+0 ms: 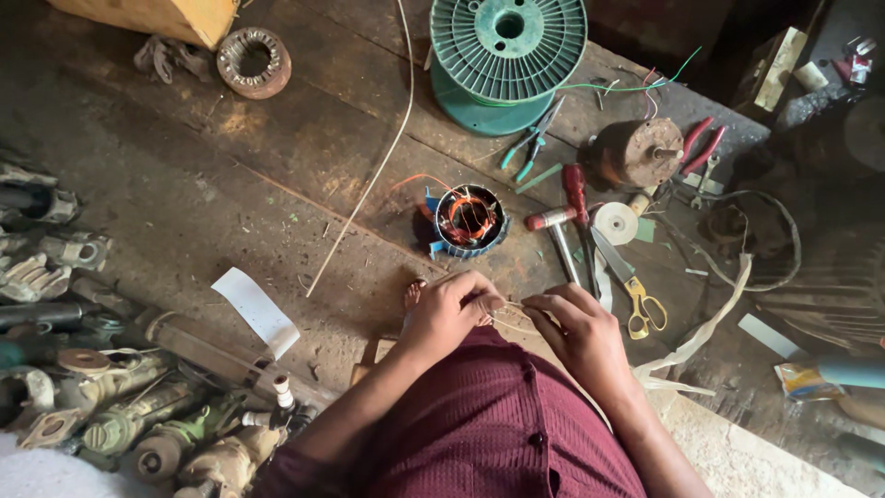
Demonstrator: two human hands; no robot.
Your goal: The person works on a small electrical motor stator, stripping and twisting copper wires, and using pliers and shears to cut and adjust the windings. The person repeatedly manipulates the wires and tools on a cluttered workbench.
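My left hand (449,312) and my right hand (575,325) are close together over my lap, both pinching a thin pale strand (513,312) that runs between them. I wear a maroon buttoned garment (498,424). Just beyond my hands, on the dark wooden floor (230,166), sits a small round motor stator (469,219) with copper windings and an orange wire. A long pale cord (369,175) runs from near the stator toward the top.
A green plastic spool (506,51) stands at the top. To the right lie a hammer (556,232), yellow-handled scissors (632,286), a tape roll (616,222), a rusty motor (638,151) and red pliers (701,146). Old metal parts (101,406) pile at the left. A rusty ring (253,62) lies top left.
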